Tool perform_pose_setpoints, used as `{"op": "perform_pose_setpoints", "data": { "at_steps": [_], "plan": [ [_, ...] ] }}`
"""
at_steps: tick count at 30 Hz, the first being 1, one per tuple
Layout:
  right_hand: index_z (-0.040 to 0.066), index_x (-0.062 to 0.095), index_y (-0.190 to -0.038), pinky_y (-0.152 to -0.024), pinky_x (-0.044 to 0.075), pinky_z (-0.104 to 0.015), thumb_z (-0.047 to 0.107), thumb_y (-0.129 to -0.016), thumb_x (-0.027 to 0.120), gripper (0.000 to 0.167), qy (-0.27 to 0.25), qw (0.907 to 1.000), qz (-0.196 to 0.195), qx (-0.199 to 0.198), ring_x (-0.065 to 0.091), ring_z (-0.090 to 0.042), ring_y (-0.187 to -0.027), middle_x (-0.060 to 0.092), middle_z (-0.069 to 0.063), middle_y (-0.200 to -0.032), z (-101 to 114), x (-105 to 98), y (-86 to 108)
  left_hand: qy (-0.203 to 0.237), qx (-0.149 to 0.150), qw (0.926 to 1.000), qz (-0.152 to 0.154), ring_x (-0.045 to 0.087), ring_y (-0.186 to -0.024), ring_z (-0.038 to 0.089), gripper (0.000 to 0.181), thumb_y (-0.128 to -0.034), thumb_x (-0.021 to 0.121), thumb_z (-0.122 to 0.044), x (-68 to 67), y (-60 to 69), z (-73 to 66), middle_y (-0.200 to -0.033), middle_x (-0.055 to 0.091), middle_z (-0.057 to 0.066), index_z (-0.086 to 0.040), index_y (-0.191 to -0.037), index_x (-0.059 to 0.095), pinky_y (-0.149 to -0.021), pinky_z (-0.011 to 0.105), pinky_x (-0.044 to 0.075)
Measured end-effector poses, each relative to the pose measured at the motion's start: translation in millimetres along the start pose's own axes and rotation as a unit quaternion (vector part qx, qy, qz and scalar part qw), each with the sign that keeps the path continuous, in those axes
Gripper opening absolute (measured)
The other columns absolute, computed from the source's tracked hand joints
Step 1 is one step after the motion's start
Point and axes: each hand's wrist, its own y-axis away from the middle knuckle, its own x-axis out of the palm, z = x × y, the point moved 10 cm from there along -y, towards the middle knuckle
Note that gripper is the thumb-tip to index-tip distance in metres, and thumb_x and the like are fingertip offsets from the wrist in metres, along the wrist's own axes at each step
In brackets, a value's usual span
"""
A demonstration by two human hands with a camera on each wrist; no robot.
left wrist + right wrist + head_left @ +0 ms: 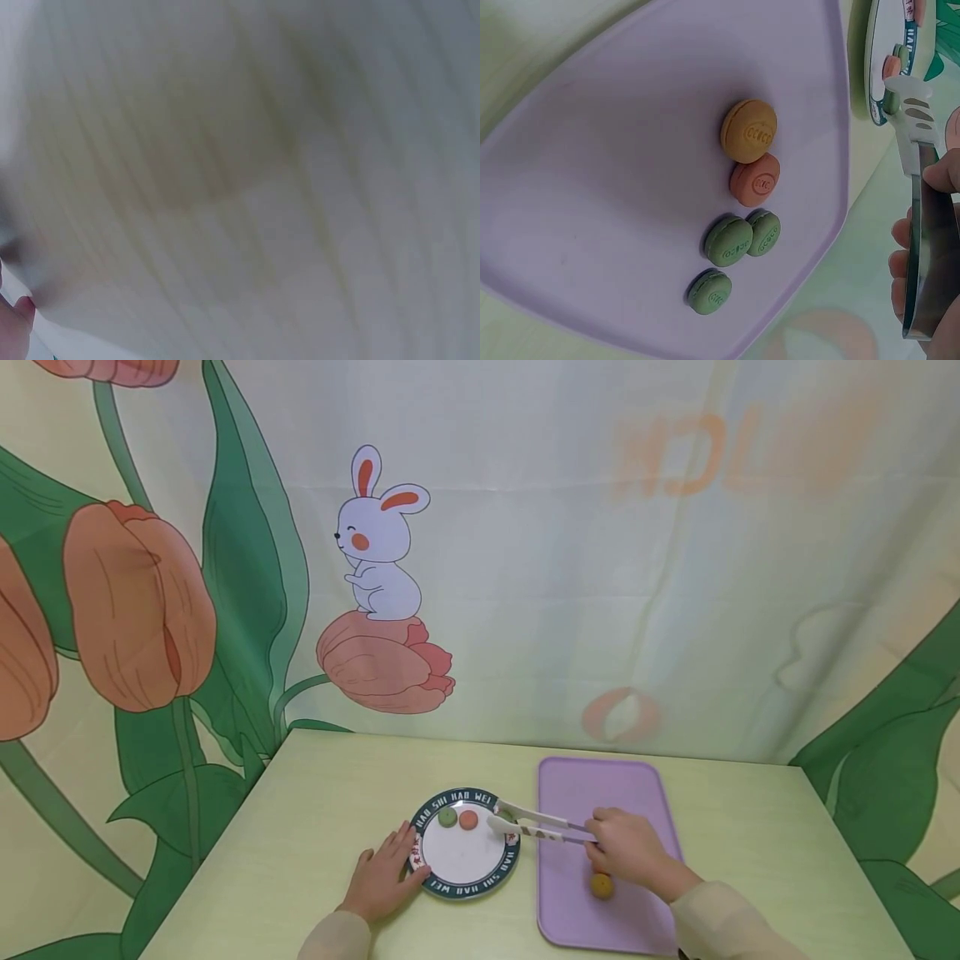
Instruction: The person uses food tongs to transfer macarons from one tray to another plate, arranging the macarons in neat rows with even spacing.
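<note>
While my right hand (626, 850) is gripping white-tipped metal tongs (928, 247), a round green macaron (890, 103) is sitting between their tips at the right rim of a dark-bordered round white plate (462, 859), where an uneven squeeze could be shooting it out. My relaxed left hand (382, 874) is resting on the left rim, and pressing hard could be tilting the plate.
</note>
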Motion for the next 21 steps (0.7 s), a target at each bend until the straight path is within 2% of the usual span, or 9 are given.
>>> {"op": "perform_pose_setpoints", "data": {
  "at_steps": [21],
  "plan": [
    [0.015,0.053,-0.062,-0.038,0.03,-0.022,0.025,-0.072,0.062,0.017,0.008,0.9985,0.054,0.002,0.038,-0.008,-0.052,0.04,0.008,-0.06,7.0,15.1,-11.1,-0.001,-0.002,1.0,0.003,0.028,-0.132,0.027,0.074,-0.0827,0.039,-0.061,0.3,0.0,-0.9,-0.146,0.024,0.002,-0.013,-0.138,0.031,-0.101,0.057,0.023]
  ]
}}
